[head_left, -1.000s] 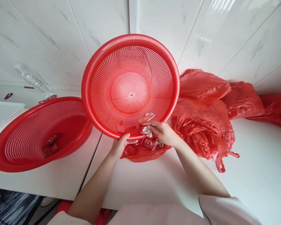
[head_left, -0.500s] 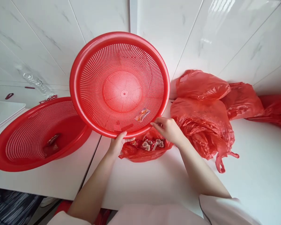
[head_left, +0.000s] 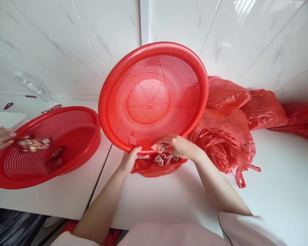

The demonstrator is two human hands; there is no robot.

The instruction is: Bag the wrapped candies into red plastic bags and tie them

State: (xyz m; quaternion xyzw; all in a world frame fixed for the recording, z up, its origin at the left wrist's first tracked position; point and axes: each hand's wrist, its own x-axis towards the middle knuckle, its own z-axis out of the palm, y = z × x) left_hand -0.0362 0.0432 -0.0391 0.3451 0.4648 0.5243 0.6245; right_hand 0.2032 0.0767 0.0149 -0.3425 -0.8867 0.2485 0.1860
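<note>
A red perforated plastic basket (head_left: 149, 102) is tipped up with its open side facing me. My left hand (head_left: 129, 160) grips its lower rim, thumb on the inside. At the rim's lower right, my right hand (head_left: 181, 146) pinches a small printed packet (head_left: 159, 147). Just below lies an open red plastic bag (head_left: 154, 172) with several small red packets (head_left: 161, 158) in it, marked with dark characters on white. My hands partly cover the bag's opening.
A second red basket (head_left: 79, 136) stands tilted at the left with a few dark packets (head_left: 56, 155) inside. Another person's hand (head_left: 0, 139) is over its left rim, near a blurred clear packet (head_left: 36, 144). Filled red bags (head_left: 220, 136) lie at the right. A clear plastic bottle (head_left: 39, 94) rests by the wall.
The basket has shifted right and tilted. My right hand has picked the small packet off the basket's mesh and moved it to the rim. Another person's hand has appeared at the left.
</note>
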